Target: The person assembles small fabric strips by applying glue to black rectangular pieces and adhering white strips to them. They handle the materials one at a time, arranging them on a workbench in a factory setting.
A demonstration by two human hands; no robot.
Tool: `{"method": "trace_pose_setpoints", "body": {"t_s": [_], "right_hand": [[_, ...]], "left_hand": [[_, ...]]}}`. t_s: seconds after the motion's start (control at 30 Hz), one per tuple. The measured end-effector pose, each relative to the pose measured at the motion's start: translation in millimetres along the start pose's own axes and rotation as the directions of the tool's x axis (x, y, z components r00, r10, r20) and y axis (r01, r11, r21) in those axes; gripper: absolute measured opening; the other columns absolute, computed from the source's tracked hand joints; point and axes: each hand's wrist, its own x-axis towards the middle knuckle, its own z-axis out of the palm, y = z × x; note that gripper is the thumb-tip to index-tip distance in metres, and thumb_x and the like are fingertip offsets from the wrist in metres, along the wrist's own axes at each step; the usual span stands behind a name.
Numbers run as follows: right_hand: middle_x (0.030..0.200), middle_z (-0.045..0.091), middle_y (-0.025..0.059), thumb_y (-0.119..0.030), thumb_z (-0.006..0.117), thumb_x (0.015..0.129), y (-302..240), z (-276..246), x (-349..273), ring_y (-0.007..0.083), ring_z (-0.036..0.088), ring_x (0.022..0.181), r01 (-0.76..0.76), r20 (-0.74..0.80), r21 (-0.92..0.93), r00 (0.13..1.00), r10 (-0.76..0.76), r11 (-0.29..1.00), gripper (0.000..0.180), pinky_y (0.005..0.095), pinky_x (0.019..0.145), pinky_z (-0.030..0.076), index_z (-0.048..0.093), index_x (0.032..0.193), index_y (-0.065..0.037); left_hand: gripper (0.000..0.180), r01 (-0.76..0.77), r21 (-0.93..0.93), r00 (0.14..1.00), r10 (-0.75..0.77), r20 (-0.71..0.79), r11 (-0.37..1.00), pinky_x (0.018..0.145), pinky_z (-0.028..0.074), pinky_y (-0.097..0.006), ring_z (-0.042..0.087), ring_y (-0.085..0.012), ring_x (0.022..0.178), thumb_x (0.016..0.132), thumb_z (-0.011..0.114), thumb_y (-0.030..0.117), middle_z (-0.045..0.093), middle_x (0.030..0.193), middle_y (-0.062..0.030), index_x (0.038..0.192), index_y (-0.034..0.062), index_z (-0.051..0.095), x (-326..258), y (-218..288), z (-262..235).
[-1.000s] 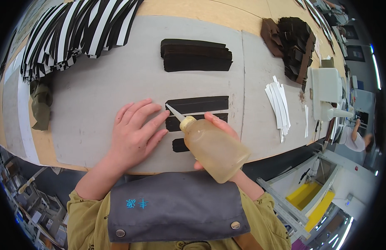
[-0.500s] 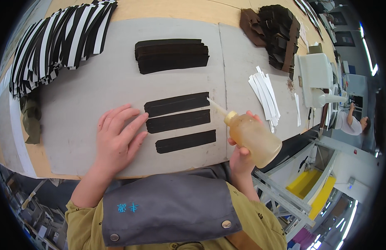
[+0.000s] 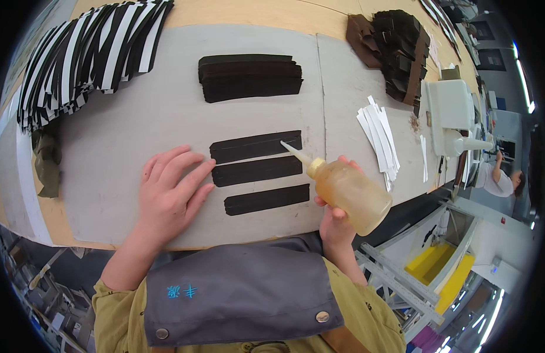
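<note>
Three black strips lie one below another on the grey work mat (image 3: pixel 125 129): a far strip (image 3: pixel 243 148), a middle strip (image 3: pixel 255 172) and a near strip (image 3: pixel 266 200). My right hand (image 3: pixel 337 226) is wrapped round a clear squeeze bottle (image 3: pixel 358 197) of amber liquid, tilted so its thin nozzle points left. The nozzle tip is at the far strip, a little in from its right end; whether it touches cannot be made out. Flat on the mat, fingers spread, my left hand (image 3: pixel 169 194) has its fingertips by the left ends of the strips.
Beyond the strips sits a stack of black strips (image 3: pixel 252 79). A black-and-white bundle (image 3: pixel 96 53) fills the far left, above an olive cloth (image 3: pixel 47 165). To the right are white strips (image 3: pixel 379 141), a dark brown pile (image 3: pixel 399 53) and a white container (image 3: pixel 452 106). Another person (image 3: pixel 499 179) stands far right.
The bottle's nozzle has moved left along the far strip, from its right end to a point further in. My left hand keeps its place by the strips. The view has shifted slightly.
</note>
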Motion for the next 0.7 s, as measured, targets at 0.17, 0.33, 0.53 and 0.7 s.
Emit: {"method": "trace_pose_setpoints", "body": {"t_s": [0.17,0.33,0.53,0.7], "right_hand": [[0.154,0.049,0.0127,-0.069,0.09,0.061,3.7,13.9,-2.0,0.0193,0.065,0.112,-0.043,0.127,-0.035,0.991,0.047,0.998,0.125,0.0263,0.068,0.058,0.037,0.154,-0.005],[0.155,0.047,0.0128,-0.067,0.088,0.064,13.3,18.3,0.5,0.0208,0.064,0.116,0.034,0.282,-0.172,0.959,0.016,0.984,0.123,0.0291,0.075,0.062,0.034,0.155,-0.004],[0.156,0.045,0.014,-0.064,0.087,0.069,12.6,33.5,7.5,0.0234,0.061,0.122,0.171,0.478,-0.202,0.876,-0.055,0.964,0.118,0.0322,0.08,0.064,0.033,0.155,-0.003],[0.157,0.046,0.0141,-0.067,0.083,0.072,2.0,42.3,7.9,0.0188,0.061,0.124,-0.073,0.405,-0.004,0.912,0.068,0.997,0.116,0.027,0.081,0.061,0.034,0.156,-0.005]], "left_hand": [[0.036,-0.001,-0.008,1.0,0.001,-0.003,1.0,0.103,0.043,-0.044,0.06,-0.029,0.122,0.084,0.077,0.015,0.065,0.121,-0.0041,0.12,0.013,0.074,0.5,0.0,-0.9],[0.036,-0.001,-0.017,1.0,0.001,-0.014,1.0,0.103,0.043,-0.044,0.061,-0.0284,0.121,0.083,0.078,0.016,0.065,0.12,-0.0038,0.119,0.0133,0.074,-0.1,-1.6,-1.5],[0.03,-0.009,0.015,1.0,0.009,-0.03,1.0,0.103,0.043,-0.043,0.06,-0.0224,0.122,0.085,0.077,0.02,0.064,0.118,-0.0006,0.114,0.0152,0.074,-2.5,-3.5,2.7],[0.032,-0.005,-0.01,0.999,0.005,-0.038,1.0,0.104,0.042,-0.043,0.06,-0.0227,0.122,0.085,0.078,0.018,0.064,0.118,-0.0009,0.116,0.0146,0.074,-1.5,-2.5,3.3]]}}
